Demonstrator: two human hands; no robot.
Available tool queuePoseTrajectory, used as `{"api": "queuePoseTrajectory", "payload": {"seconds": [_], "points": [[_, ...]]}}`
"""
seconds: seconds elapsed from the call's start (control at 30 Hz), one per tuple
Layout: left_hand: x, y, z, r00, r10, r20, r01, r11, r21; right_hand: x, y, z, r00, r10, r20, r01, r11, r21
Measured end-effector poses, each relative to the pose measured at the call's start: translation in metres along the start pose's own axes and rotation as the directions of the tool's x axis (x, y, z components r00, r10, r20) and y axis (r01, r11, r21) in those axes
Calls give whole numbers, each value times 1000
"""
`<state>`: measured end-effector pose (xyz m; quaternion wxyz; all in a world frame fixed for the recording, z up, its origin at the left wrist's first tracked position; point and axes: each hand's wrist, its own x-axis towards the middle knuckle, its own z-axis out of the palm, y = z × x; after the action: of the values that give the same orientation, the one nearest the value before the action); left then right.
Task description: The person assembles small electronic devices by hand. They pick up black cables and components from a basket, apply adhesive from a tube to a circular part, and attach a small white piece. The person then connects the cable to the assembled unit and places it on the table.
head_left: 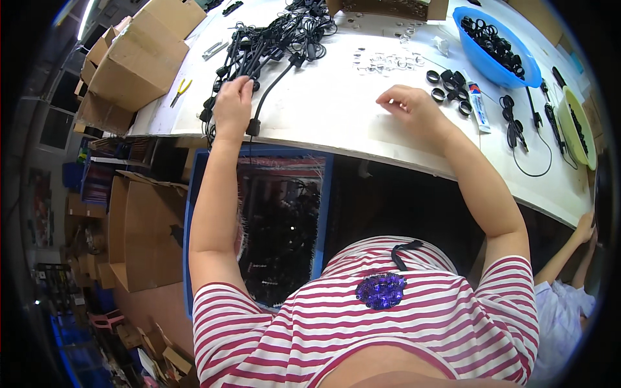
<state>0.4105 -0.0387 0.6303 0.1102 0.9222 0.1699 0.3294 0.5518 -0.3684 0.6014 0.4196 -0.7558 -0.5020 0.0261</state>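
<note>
My left hand is at the near end of a tangled pile of black cables, its fingers closed together; what they grip is hidden. Beside its wrist a black cable end with a thick plug reaches the table's front edge. My right hand hovers over the white tabletop, fingers loosely bent and apart, with nothing visible between them. Small clear rings lie beyond it. To its right are several black rings and a white and blue tube.
Yellow-handled pliers lie at the left, by cardboard boxes. A blue basin of black rings and a light green basin stand right, near loose cables. Below the table is a blue-rimmed crate. Another person's arm shows at far right.
</note>
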Motion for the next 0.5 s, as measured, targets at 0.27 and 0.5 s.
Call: {"api": "queuePoseTrajectory", "payload": {"seconds": [0.27, 0.5], "points": [[45, -19, 9, 848, -435, 302, 291, 859, 421, -5, -11, -2, 986, -145, 81, 151, 986, -68], [59, -63, -4, 884, -366, 291, 410, 906, -108, -7, -17, -5, 973, -217, 82, 222, 973, -62]]}}
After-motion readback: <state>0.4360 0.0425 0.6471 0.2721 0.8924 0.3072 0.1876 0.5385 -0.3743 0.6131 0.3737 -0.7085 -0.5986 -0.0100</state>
